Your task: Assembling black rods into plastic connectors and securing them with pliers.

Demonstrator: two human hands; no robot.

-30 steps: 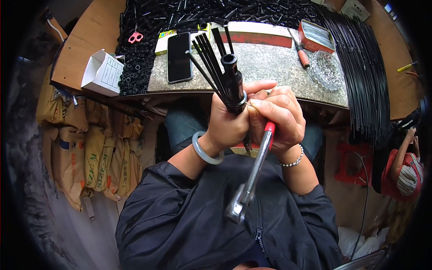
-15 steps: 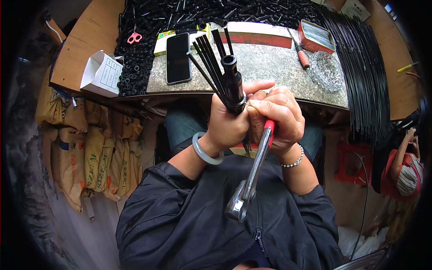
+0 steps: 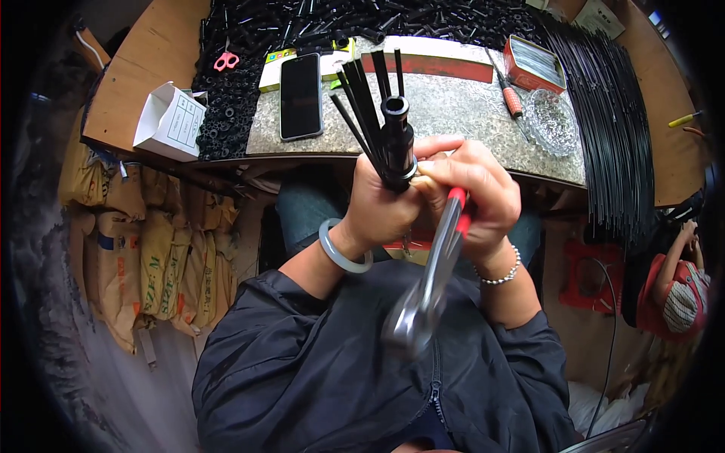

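My left hand [image 3: 381,208] is closed around a black tubular shaft [image 3: 396,143] with an open ring-shaped end pointing up. Several thin black rods [image 3: 365,113] fan out beside the shaft from the same fist. Pressed against it, my right hand [image 3: 479,189] grips red-handled pliers [image 3: 432,264], whose metal head points toward my chest and is blurred. The right thumb and fingertips meet at a shiny ring around the shaft's lower part; whatever small piece they pinch there is too small to make out.
Beyond my hands, the table [image 3: 445,102] holds a phone [image 3: 300,97], a screwdriver [image 3: 510,98], a glass dish [image 3: 549,124] and a red tin [image 3: 535,64]. Pink scissors [image 3: 226,60] lie on black parts; a white box [image 3: 170,121] stands left. Long black rods [image 3: 604,121] overhang the right edge.
The pliers have swung, their handles shifting right with my right hand and their head blurring. The shaft has moved slightly right and stands more upright in my left hand.
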